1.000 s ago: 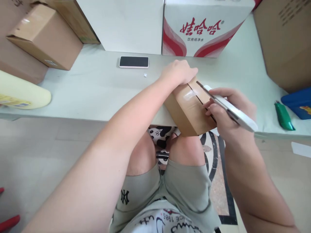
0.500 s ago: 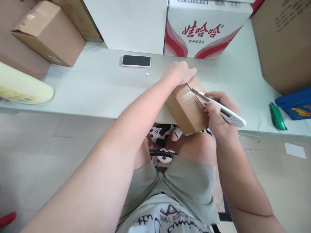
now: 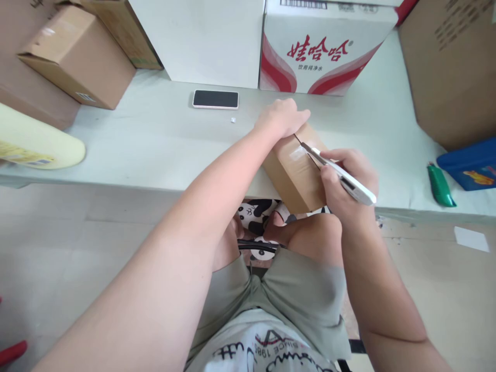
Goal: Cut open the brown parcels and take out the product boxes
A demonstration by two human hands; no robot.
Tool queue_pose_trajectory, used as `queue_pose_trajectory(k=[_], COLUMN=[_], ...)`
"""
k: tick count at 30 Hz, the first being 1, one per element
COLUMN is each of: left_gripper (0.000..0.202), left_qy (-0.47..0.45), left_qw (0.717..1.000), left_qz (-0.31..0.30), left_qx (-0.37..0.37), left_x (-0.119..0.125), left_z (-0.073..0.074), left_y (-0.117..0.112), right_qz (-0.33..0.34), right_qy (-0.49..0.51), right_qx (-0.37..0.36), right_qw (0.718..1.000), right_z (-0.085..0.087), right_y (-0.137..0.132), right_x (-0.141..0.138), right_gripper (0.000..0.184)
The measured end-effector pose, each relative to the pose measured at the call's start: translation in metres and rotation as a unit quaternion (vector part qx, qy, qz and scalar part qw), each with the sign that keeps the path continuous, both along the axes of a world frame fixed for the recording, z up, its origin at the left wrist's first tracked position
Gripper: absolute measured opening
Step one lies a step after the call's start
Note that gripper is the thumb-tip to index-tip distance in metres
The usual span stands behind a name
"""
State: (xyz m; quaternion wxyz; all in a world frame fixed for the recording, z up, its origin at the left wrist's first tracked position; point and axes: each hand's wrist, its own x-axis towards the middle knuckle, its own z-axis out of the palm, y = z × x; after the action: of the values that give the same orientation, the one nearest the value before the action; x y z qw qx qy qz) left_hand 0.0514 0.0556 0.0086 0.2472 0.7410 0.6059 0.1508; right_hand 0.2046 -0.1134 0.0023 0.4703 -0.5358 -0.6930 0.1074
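Observation:
A small brown cardboard box (image 3: 289,175) rests tilted at the table's front edge, its near end sticking out over my lap. My left hand (image 3: 282,118) is closed over the box's far end, with its fingertips mostly hidden behind the box. In my right hand (image 3: 346,183) is a white utility knife (image 3: 346,178), gripped between thumb and fingers. Its dark blade touches the box's top along the seam between the flaps, beside a strip of clear tape (image 3: 297,152). The seam shows as a dark line on both sides of the blade.
A phone (image 3: 216,99) lies beyond my left forearm, near a tiny white piece (image 3: 233,120). A red-and-white carton (image 3: 318,67) and a white box (image 3: 205,41) stand behind. At right are a green cutter (image 3: 440,185) and a blue container (image 3: 470,164); cardboard boxes (image 3: 93,57) stand at left.
My right hand has shifted slightly left with the utility knife, and the knife's handle has turned a little. My left hand keeps its hold on the box. The whole view has shifted slightly.

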Motion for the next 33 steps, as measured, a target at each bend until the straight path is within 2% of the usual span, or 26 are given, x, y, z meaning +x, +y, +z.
queue_pose_trajectory(k=[6,13,19,23,28,33], left_gripper=[0.030,0.028,0.024,0.021,0.022,0.031], left_qy=[-0.007,-0.004,-0.012,-0.018,-0.034,-0.015], left_qw=[1.000,1.000,1.000,1.000,0.999,1.000], left_qz=[0.004,0.011,0.014,0.014,0.015,0.007], left_qx=[0.000,0.003,0.006,0.015,0.028,0.013], left_x=[0.000,0.000,0.000,0.000,-0.001,-0.002], left_z=[0.002,0.004,0.004,0.002,-0.001,0.001], left_y=[-0.002,-0.005,-0.005,-0.004,-0.004,-0.005], right_qz=[0.012,0.058,0.048,0.039,0.047,0.048], right_qy=[0.011,0.036,0.015,0.032,0.056,0.020], right_qx=[-0.038,-0.027,-0.040,-0.051,-0.062,-0.065], right_qw=[0.999,0.997,0.998,0.997,0.995,0.997], right_z=[0.001,-0.003,0.004,0.000,-0.004,0.003], right_y=[0.005,0.006,0.005,0.007,0.007,0.005], right_x=[0.004,0.012,0.007,0.011,0.018,0.013], right_gripper=[0.017,0.013,0.015,0.016,0.016,0.017])
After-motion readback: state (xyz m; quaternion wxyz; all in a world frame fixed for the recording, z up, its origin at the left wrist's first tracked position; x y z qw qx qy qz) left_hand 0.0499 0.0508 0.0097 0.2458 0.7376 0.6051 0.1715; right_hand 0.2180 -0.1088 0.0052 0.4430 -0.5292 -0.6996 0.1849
